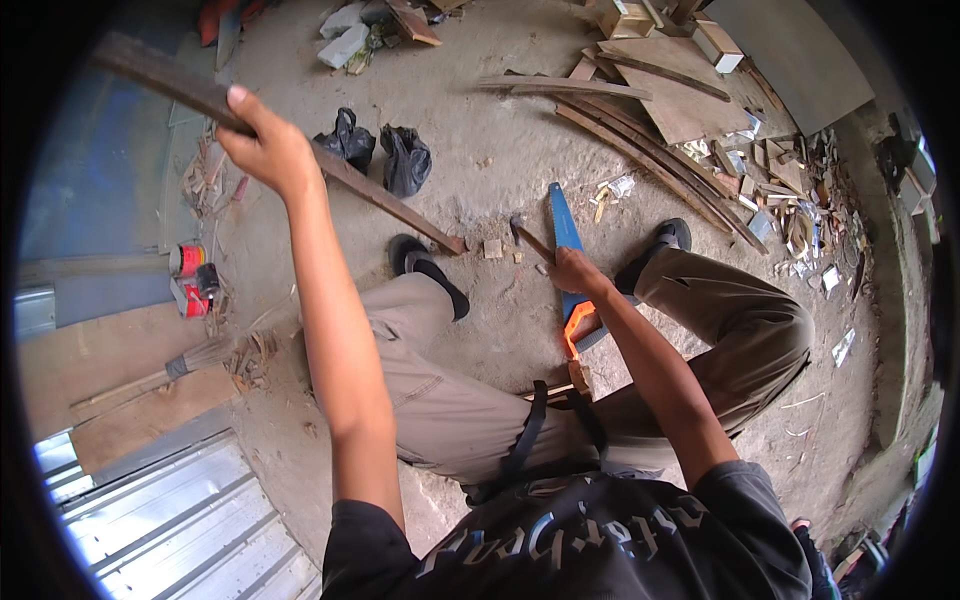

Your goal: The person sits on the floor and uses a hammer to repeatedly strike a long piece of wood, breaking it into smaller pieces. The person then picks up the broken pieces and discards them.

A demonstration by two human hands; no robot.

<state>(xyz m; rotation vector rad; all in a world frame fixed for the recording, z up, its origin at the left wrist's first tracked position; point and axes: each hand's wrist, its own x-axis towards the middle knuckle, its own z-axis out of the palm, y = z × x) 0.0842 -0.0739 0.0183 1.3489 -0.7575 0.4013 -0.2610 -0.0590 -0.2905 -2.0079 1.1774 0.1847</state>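
Observation:
My left hand, raised at the upper left, is closed around a long dark wooden strip. The strip slants down to the right, and its lower end rests on or just over the floor between my feet. My right hand grips the handle of a hammer, whose small dark head points up and left, close to the strip's end. Beneath and beside that hand lies a handsaw with a blue blade and an orange-and-black handle. A small square wood block sits between the hammer and the strip.
Two black plastic bags lie beyond the strip. Long boards and scrap wood heap up at the upper right. On the left are a red can, plywood and corrugated metal sheet. My shoes stand either side of the tools.

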